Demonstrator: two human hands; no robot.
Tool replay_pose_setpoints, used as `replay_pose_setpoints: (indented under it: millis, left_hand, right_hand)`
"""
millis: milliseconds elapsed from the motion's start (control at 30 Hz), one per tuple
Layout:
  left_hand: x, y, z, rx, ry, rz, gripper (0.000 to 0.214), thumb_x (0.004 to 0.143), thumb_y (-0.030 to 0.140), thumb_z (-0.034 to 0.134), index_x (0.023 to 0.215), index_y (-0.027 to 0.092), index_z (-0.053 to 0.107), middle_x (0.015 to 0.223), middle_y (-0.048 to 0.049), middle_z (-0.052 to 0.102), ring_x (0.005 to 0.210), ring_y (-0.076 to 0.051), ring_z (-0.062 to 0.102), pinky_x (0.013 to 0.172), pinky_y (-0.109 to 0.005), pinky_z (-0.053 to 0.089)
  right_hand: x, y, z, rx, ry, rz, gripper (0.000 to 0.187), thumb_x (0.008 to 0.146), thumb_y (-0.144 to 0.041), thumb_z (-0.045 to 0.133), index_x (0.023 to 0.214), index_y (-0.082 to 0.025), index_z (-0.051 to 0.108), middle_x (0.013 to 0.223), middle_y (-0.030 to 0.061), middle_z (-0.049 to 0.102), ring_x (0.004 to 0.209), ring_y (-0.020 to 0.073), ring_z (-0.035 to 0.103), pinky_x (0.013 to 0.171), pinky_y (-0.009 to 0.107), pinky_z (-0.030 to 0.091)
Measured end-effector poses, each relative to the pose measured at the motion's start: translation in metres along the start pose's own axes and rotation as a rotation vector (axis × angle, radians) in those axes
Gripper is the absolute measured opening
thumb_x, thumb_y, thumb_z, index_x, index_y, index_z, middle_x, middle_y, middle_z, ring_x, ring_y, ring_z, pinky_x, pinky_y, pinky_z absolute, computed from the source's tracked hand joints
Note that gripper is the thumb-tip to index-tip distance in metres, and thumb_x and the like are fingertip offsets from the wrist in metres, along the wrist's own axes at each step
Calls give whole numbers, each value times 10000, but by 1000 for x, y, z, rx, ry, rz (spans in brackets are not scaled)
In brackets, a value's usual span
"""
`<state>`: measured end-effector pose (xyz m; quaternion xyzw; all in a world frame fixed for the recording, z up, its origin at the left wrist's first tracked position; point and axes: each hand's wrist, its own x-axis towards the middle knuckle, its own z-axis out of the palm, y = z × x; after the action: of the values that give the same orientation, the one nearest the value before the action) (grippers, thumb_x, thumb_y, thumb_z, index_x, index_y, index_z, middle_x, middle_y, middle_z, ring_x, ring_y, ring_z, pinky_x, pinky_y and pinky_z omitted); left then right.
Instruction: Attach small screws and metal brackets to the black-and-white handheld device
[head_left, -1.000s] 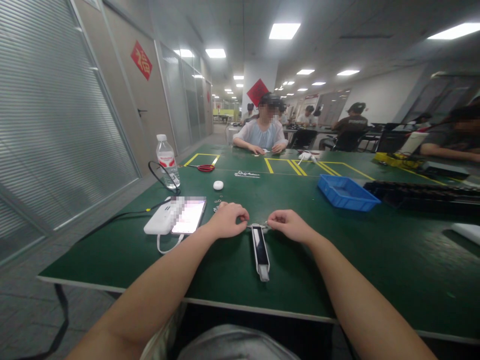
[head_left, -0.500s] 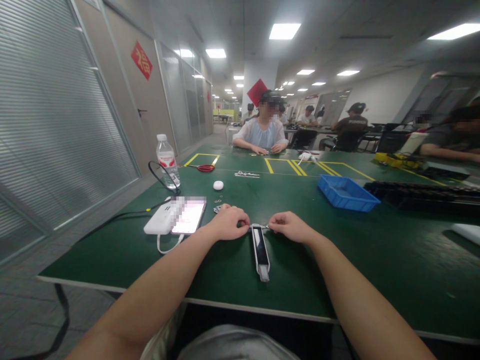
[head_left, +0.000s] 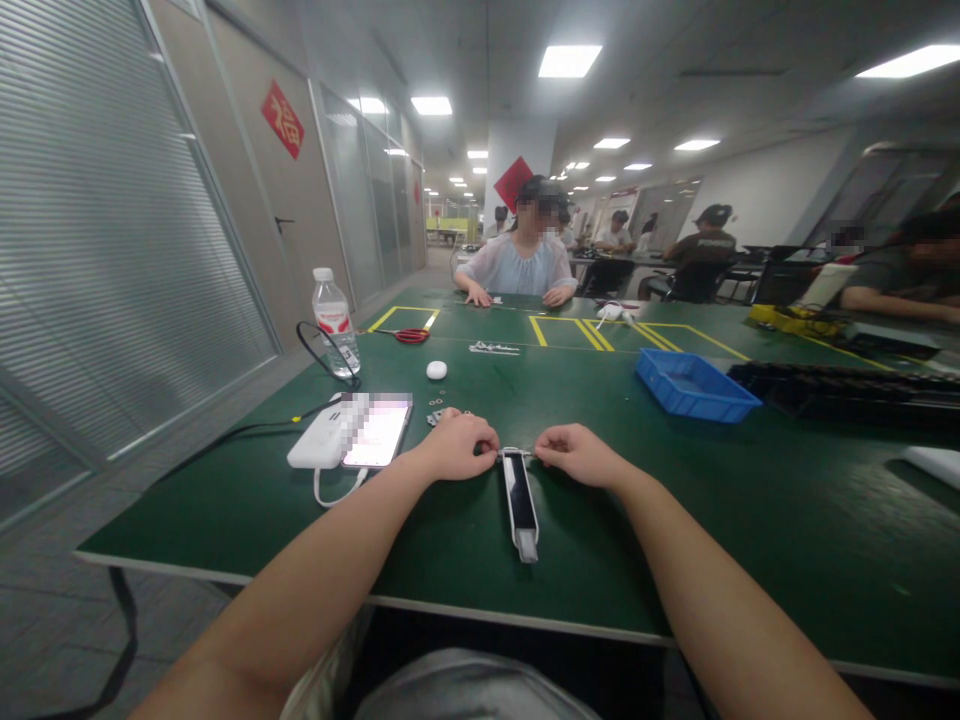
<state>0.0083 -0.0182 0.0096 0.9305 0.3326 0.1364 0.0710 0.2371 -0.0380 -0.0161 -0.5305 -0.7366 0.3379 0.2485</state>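
Observation:
A long narrow white-and-black part (head_left: 520,503) lies on the green table (head_left: 675,520), pointing toward me. My left hand (head_left: 456,444) is closed in a pinch at the left of the part's far end. My right hand (head_left: 576,453) is closed in a pinch at the right of that end. Both pinches meet a thin metal piece (head_left: 516,453) across the far end; what the fingers grip is too small to name. A few small washers (head_left: 436,404) lie just beyond my left hand.
A phone (head_left: 376,429) on a white power bank (head_left: 319,443) lies left of my hands, with a water bottle (head_left: 334,322), red scissors (head_left: 410,336) and a white earbud case (head_left: 436,370) beyond. A blue tray (head_left: 694,385) sits at right. Other people sit at the far tables.
My hands stay pinched at the part's far end, barely shifting. The person across the table has moved their hands apart.

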Motion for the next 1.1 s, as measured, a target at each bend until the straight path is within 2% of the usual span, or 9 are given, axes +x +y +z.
replay_pose_setpoints:
  millis: [1100]
  left_hand:
    - [0,-1,1,10,-15,-5,174,770,259,500,797,189,657,801,-3,651,785,-166,565,793,-332,287]
  right_hand:
    - [3,4,2,-11,-9,-65,161,747,-254,545,797,-137,645,669,21,606,594,110,511,578,236,411]
